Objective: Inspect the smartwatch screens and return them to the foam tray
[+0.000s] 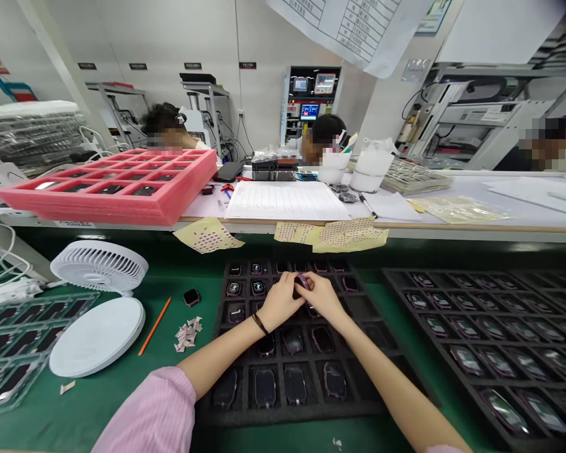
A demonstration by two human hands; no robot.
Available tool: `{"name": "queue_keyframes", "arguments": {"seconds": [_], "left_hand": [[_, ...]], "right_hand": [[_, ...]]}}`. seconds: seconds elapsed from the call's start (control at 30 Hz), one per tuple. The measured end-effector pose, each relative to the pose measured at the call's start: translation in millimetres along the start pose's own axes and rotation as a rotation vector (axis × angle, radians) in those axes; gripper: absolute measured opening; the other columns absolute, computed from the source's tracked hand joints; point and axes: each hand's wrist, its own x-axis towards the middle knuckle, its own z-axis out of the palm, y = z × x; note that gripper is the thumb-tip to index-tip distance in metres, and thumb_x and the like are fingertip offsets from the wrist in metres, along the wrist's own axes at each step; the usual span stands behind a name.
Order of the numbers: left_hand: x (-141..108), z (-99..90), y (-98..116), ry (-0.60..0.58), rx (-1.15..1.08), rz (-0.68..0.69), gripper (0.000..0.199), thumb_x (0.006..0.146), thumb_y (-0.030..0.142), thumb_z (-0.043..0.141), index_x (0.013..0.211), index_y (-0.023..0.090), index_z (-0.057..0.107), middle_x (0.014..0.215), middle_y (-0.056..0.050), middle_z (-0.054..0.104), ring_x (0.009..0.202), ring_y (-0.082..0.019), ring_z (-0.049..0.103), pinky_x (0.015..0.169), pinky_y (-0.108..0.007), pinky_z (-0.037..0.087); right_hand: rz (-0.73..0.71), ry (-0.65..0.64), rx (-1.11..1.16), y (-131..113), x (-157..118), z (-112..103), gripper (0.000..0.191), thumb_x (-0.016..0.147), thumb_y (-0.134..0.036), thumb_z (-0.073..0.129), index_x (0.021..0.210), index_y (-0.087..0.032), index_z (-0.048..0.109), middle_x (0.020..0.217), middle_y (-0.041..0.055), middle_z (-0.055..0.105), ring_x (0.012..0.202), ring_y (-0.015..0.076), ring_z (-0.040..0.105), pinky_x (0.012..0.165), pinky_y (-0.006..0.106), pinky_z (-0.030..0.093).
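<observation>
Carefully, at centre of the head view, the left hand (283,302) and right hand (323,298) close their fingers around a small purple watch case (302,281), over the upper part of a black foam tray (283,412). It looks light, stiff and slick, best held by its edges.

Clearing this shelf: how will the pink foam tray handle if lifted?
The pink foam tray is probably light for its size, being foam, and slightly bendy. The black devices in its pockets look loose, so they may slide if it tilts.
</observation>
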Motion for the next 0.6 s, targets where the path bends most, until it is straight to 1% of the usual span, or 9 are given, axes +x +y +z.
{"name": "queue_keyframes", "arguments": {"seconds": [0.07, 0.13, 0.2, 0.23, 0.27, 0.33, 0.43, 0.5, 0.6], "left_hand": [[-0.4, 3.2, -4.5, 0.000, -0.008, -0.007, 0.034, 0.074, 0.012, 0.063, 0.106, 0.016, 0.054, 0.105, -0.010, 0.062, 0.095, -0.026, 0.064, 0.083, -0.039, 0.054], [-1.3, 5.1, -10.1, 0.000, -0.018, 0.015, 0.032, 0.073, 0.012, 0.063, 0.104, 0.018, 0.055, 0.102, -0.008, 0.066, 0.093, -0.025, 0.066, 0.082, -0.038, 0.055], [-1.8, 4.8, -16.2, 0.030, -0.017, 0.056, 0.037, 0.073, 0.015, 0.065, 0.109, 0.019, 0.055, 0.109, -0.009, 0.067, 0.097, -0.025, 0.066, 0.084, -0.039, 0.055], [-1.7, 3.8, -19.2, 0.054, -0.017, 0.093, 0.041, 0.073, 0.016, 0.066, 0.113, 0.020, 0.055, 0.114, -0.009, 0.066, 0.102, -0.025, 0.065, 0.087, -0.039, 0.055], [-1.4, 2.3, -22.2, 0.078, -0.022, 0.143, 0.045, 0.073, 0.018, 0.068, 0.116, 0.020, 0.054, 0.118, -0.010, 0.064, 0.106, -0.025, 0.063, 0.090, -0.040, 0.054], [-0.4, -0.9, -27.6, 0.111, -0.053, 0.263, 0.051, 0.073, 0.023, 0.071, 0.121, 0.020, 0.053, 0.122, -0.010, 0.063, 0.113, -0.025, 0.060, 0.096, -0.042, 0.051], [0.8, -3.3, -32.6, 0.118, -0.127, 0.389, 0.052, 0.075, 0.028, 0.072, 0.123, 0.022, 0.054, 0.121, -0.010, 0.064, 0.115, -0.024, 0.058, 0.099, -0.043, 0.048], [0.7, -2.8, -33.4, 0.108, -0.155, 0.433, 0.051, 0.076, 0.029, 0.071, 0.123, 0.021, 0.054, 0.123, -0.010, 0.064, 0.115, -0.024, 0.059, 0.102, -0.045, 0.046], [-0.4, -1.1, -32.7, 0.091, -0.152, 0.481, 0.052, 0.076, 0.030, 0.071, 0.124, 0.020, 0.053, 0.125, -0.011, 0.063, 0.115, -0.023, 0.059, 0.106, -0.048, 0.041]], "right_hand": [[-0.019, 0.021, -0.022, 0.0, -3.0, 6.2, 0.013, 0.070, -0.032, 0.062, 0.075, -0.020, 0.061, 0.060, 0.0007, 0.058, 0.057, 0.0181, 0.054, 0.061, 0.032, 0.045], [-0.026, 0.029, -0.032, 2.9, -5.8, 8.2, 0.011, 0.070, -0.030, 0.063, 0.076, -0.021, 0.062, 0.063, 0.0014, 0.061, 0.059, 0.0184, 0.055, 0.062, 0.033, 0.046], [-0.018, 0.010, 0.038, 7.8, -6.3, 5.3, 0.017, 0.071, -0.035, 0.066, 0.082, -0.021, 0.063, 0.067, 0.0018, 0.064, 0.062, 0.0185, 0.058, 0.063, 0.032, 0.048], [0.000, -0.015, 0.118, 10.5, -5.7, 2.0, 0.023, 0.071, -0.039, 0.067, 0.086, -0.021, 0.064, 0.070, 0.0020, 0.065, 0.065, 0.0186, 0.060, 0.065, 0.032, 0.050], [0.031, -0.058, 0.221, 13.0, -4.8, -2.3, 0.030, 0.070, -0.043, 0.069, 0.090, -0.021, 0.065, 0.074, 0.0024, 0.066, 0.068, 0.0188, 0.061, 0.067, 0.033, 0.051], [0.125, -0.194, 0.434, 16.6, -2.9, -12.0, 0.042, 0.065, -0.047, 0.074, 0.096, -0.020, 0.066, 0.083, 0.0040, 0.069, 0.079, 0.0198, 0.065, 0.076, 0.035, 0.052], [0.258, -0.410, 0.603, 17.6, -2.6, -23.5, 0.047, 0.059, -0.044, 0.081, 0.096, -0.018, 0.070, 0.093, 0.0062, 0.071, 0.090, 0.0213, 0.066, 0.087, 0.038, 0.051], [0.301, -0.476, 0.665, 16.7, -4.2, -26.4, 0.046, 0.058, -0.041, 0.083, 0.095, -0.017, 0.071, 0.096, 0.0071, 0.071, 0.090, 0.0210, 0.067, 0.089, 0.038, 0.051], [0.337, -0.500, 0.738, 16.6, -7.2, -25.0, 0.044, 0.059, -0.038, 0.084, 0.095, -0.015, 0.071, 0.095, 0.0077, 0.072, 0.089, 0.0206, 0.069, 0.088, 0.037, 0.052]]}}
